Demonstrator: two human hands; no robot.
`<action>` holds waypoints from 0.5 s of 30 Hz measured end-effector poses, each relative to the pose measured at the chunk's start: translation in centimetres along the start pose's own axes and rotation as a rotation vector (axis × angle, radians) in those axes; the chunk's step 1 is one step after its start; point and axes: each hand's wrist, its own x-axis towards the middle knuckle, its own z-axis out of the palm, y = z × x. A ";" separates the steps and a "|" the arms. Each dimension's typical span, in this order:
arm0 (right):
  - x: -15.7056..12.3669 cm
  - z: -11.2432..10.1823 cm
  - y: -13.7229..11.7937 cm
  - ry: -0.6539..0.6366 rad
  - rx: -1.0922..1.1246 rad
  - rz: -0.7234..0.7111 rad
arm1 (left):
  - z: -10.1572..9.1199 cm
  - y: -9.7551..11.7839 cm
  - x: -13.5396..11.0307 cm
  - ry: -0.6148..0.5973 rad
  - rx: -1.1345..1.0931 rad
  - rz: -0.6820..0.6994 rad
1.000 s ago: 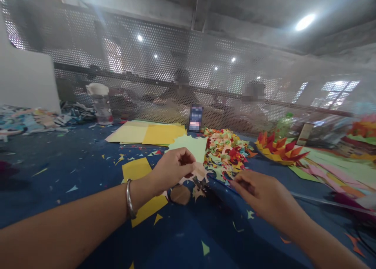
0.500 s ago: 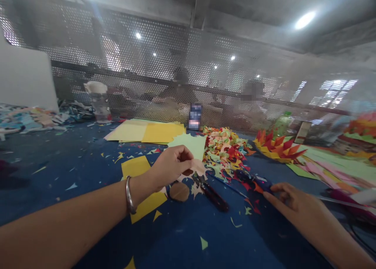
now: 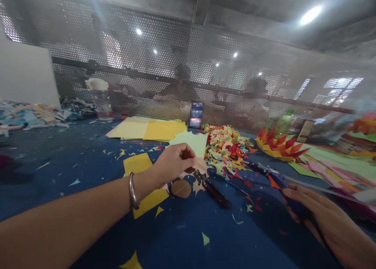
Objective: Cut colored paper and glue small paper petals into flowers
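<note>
My left hand (image 3: 179,159), with a metal bangle at the wrist, pinches a pale pink paper cutout (image 3: 200,166) just above the table. My right hand (image 3: 311,210) is wrapped round the handle of a dark blue glue gun (image 3: 295,204), its nozzle pointing left and a cord trailing below. Beneath the left hand lie a round brown disc (image 3: 181,188), a pale star-shaped cutout (image 3: 199,187) and a tool with dark red handles (image 3: 217,194), whose kind I cannot make out. A yellow paper sheet (image 3: 139,165) is partly hidden by my left forearm.
A heap of coloured paper cutouts (image 3: 225,143) lies beyond the hands, beside a pale green sheet (image 3: 194,141). Further back stand a phone (image 3: 196,115) and stacked yellow paper (image 3: 164,130). An orange paper flower (image 3: 280,147) and a green bottle (image 3: 284,124) are at right.
My right hand has closed round the glue gun and lifted it, moving slightly right and down in view. My left hand still holds the pink cutout in nearly the same spot.
</note>
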 end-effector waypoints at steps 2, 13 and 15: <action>-0.5 -0.1 -0.4 -0.085 0.229 0.167 | 0.0 -0.1 0.0 -0.012 0.016 0.005; -1.9 2.4 -1.6 -0.450 0.607 0.251 | 0.0 -0.3 -0.1 -0.020 0.089 0.003; -2.3 3.0 -1.7 -0.452 0.612 0.218 | 0.2 -0.1 -0.3 -0.031 0.062 0.003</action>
